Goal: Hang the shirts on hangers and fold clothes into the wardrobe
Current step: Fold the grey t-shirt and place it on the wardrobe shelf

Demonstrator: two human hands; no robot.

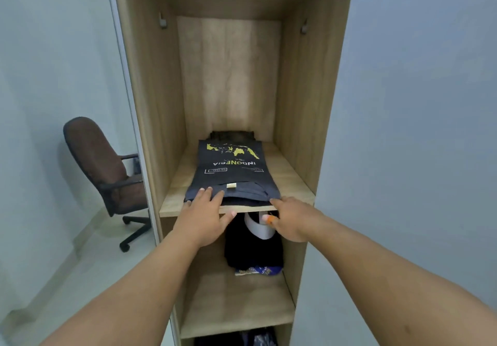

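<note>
We see the left hand [205, 214] open, fingers flat on the folded navy Indonesia T-shirt [233, 174] | right hand [290, 217] pinching its front-right corner, fingertips hidden beneath | shirt lies on the wardrobe shelf [291, 181], front-centre, atop another garment | black clothes [251, 248] below the shelf, hard to identify.
</note>
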